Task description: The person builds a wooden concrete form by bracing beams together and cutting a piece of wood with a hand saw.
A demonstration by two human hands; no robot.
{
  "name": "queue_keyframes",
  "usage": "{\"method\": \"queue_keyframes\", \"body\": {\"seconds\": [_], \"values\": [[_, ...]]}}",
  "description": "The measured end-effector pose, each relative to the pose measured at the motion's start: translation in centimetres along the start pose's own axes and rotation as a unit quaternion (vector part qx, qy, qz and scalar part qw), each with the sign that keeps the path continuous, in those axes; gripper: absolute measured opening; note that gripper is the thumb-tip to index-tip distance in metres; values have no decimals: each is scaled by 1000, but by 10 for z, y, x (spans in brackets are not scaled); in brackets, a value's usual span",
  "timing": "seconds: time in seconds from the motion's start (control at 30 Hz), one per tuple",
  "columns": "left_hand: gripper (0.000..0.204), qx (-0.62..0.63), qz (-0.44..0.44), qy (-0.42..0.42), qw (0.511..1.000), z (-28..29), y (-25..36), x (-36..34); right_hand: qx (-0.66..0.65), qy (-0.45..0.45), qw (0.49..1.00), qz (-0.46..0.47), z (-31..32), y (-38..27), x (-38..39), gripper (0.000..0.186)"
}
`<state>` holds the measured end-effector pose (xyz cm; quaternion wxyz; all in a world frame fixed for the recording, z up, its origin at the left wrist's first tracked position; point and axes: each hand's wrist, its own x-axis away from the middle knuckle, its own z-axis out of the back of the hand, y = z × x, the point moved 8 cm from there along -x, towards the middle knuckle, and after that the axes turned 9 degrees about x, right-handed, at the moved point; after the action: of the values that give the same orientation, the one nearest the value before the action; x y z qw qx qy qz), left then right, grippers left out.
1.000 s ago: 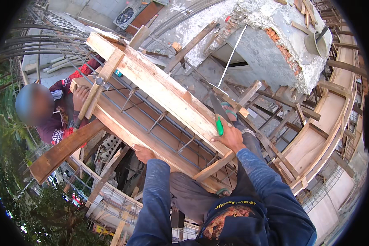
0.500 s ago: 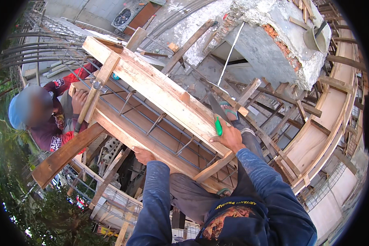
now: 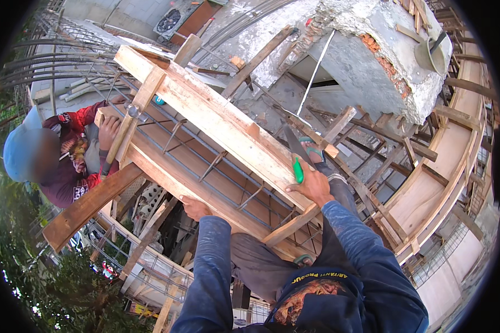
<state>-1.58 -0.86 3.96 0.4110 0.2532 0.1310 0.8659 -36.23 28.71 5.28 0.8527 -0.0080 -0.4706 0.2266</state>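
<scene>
My left hand (image 3: 195, 208) is closed over the edge of the near side board (image 3: 166, 180) of a long wooden formwork trough. In my right hand (image 3: 314, 187) is a hand saw with a green handle (image 3: 298, 171); its dark blade (image 3: 294, 143) points away from me, past the far side board (image 3: 216, 122). Some fingers of that hand also lie against the far board's top. Between the two boards runs a cage of steel rebar (image 3: 212, 165). A short wooden crosspiece (image 3: 290, 225) spans the trough close to my legs.
At the left a co-worker in a blue cap (image 3: 25, 141) has a hand (image 3: 109, 130) on the trough's end, beside a hammer (image 3: 133, 112). A loose plank (image 3: 91, 205) juts out below. Broken concrete (image 3: 366, 77) with a bucket (image 3: 431, 55) stands far right, near curved formwork (image 3: 444, 183).
The co-worker's head and body have shifted to the left. My hands and the saw keep their places on the boards, with the view only slightly moved.
</scene>
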Motion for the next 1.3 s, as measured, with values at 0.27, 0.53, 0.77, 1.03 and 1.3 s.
{"method": "queue_keyframes", "body": {"seconds": [0.27, 0.53, 0.77, 1.03, 1.3], "values": [[85, -24, 9, -7, 1000, 2, 2, 3, -13, -16, 1000, -13, 4, -2, 3, 119], [84, -4, 6, -1, 1000, 2, -2, -2, -23, 5, 1000, 8, 5, -4, 2, 118], [83, -9, 11, -7, 1000, -1, 4, 6, -13, 4, 1000, 3, -2, 3, -2, 115], [83, -28, 10, 17, 999, 4, -8, -10, -11, 23, 1000, 10, -2, -1, -1, 115], [86, -34, -15, 6, 999, 3, 1, -1, 13, -1, 1000, 2, 2, -2, 3, 118]]}}
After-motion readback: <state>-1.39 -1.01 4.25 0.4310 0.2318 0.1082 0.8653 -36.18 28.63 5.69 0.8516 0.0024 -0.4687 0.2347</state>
